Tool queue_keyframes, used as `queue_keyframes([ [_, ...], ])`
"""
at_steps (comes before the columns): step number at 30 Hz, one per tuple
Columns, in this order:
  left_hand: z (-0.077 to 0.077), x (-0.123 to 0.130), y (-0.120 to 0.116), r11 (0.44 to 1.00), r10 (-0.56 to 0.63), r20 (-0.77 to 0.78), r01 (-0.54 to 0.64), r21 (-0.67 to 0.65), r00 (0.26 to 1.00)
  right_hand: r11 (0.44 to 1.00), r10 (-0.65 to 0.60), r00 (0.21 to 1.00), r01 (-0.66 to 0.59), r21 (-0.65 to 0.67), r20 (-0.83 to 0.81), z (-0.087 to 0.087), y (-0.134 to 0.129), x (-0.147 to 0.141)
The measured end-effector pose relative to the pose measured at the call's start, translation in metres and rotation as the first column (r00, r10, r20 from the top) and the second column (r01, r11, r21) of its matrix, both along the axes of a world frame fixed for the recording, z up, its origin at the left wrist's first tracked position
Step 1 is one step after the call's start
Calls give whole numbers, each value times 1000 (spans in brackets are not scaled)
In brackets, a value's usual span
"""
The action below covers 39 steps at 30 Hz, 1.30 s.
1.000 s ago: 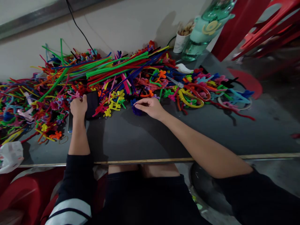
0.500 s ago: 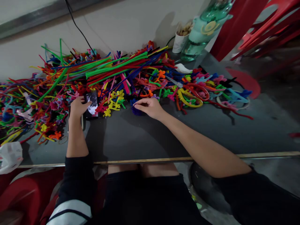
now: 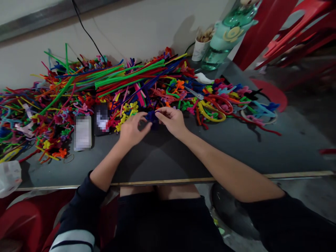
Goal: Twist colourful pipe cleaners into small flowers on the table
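A dark blue pipe-cleaner piece point(image 3: 152, 117), looped and fuzzy, is pinched by the fingertips of my right hand point(image 3: 174, 121) above the table's middle. My left hand point(image 3: 133, 131) is just left of it, thumb and forefinger apart in a curve around a gap. Whether its fingertips touch the blue piece I cannot tell. Behind my left hand are yellow pipe-cleaner flowers point(image 3: 131, 109). Two phones lie side by side to the left: a dark one point(image 3: 102, 119) and a pale-screened one point(image 3: 83, 133).
A bundle of long pipe cleaners point(image 3: 131, 75) lies over the coloured heap along the wall. Scissors point(image 3: 194, 93) rest to the right, by a yellow headband point(image 3: 211, 117). A green bottle point(image 3: 216, 45) and a paper cup point(image 3: 201, 49) stand at the back. White plastic point(image 3: 9, 178) sits front left.
My left hand has left the phones and moved right to the blue piece, uncovering the pale-screened phone. My right hand stays at the blue piece.
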State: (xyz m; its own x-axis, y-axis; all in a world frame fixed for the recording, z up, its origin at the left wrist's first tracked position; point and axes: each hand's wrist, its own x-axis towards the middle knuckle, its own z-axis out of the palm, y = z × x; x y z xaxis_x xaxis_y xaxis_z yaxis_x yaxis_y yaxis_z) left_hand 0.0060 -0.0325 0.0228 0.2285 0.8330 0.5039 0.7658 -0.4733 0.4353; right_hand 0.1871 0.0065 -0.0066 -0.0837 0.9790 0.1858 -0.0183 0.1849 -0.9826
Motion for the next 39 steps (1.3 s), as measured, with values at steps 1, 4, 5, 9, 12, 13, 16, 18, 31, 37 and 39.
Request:
queue_keyframes([
  [1,-9,10,-3,999,-20,4,21,-39,1000,1000,9,1000,-9,1,-9,1,-1,0],
  [4,-26,21,-3,997,42,43,-39,-71,998,999,31,1000,-31,-10,-5,4,-2,0],
  [5,-29,20,-1,997,53,58,-49,-57,997,999,32,999,-32,-19,0,4,-3,0],
  [9,-25,10,3,999,29,101,-30,13,995,999,37,999,-36,-36,7,0,-4,-2],
  [12,-22,9,1,998,-10,110,4,55,994,997,69,997,-68,-25,28,-2,-4,-2],
  [13,-22,9,1,998,-23,115,16,67,993,996,86,995,-86,-13,43,-3,-4,-1],
  [16,-24,12,0,996,-53,130,43,75,990,989,132,982,-140,47,134,-3,-6,2],
  [18,-25,12,0,997,-60,142,51,65,988,985,134,969,-153,82,206,-2,-7,4],
  [31,-27,2,5,983,-35,-44,42,178,998,977,173,985,-170,-130,12,-1,-2,0],
  [37,-25,2,5,982,-52,-36,58,179,998,966,215,977,-214,-143,-8,5,-5,1],
  [39,-25,3,5,979,-43,-45,51,199,998,965,220,975,-220,-141,-16,6,-5,0],
])
